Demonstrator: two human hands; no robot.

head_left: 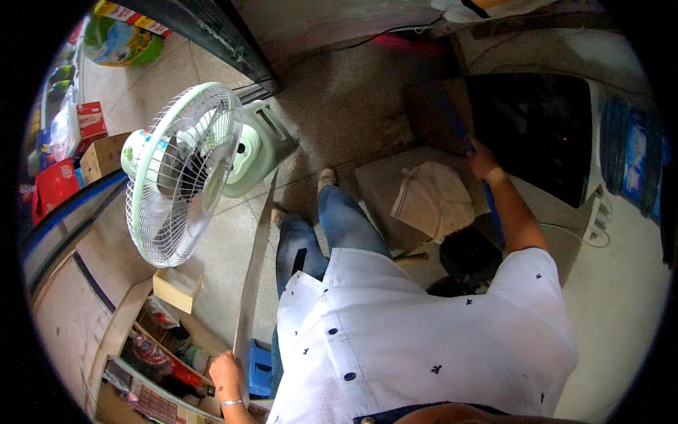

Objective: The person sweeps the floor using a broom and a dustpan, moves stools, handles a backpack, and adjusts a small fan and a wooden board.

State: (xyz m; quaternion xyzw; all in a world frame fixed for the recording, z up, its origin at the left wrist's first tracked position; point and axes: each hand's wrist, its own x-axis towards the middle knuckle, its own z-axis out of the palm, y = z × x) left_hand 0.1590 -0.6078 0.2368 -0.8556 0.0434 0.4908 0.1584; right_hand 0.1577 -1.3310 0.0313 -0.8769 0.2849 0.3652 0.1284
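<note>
The green and white fan is standing on the floor. Well to the right of the fan, the right hand is gripping a long blue stick, with its fingers closing around it. The stick is leaning past both sides of the hand, and its far end is getting lost in the dark. Nearer to the person than the fan, the left hand is curling its fingers by the edge of a long thin board. I cannot tell if it is gripping the board or just touching it. The board is reaching up toward the bottom of the fan.

A tan cloth bag is lying to the right of the fan, between the fan and the blue stick. A big black panel is standing even farther right of the fan. Just below the fan, a small yellow box is sitting. A green tub is resting beyond the fan, up to its left.
</note>
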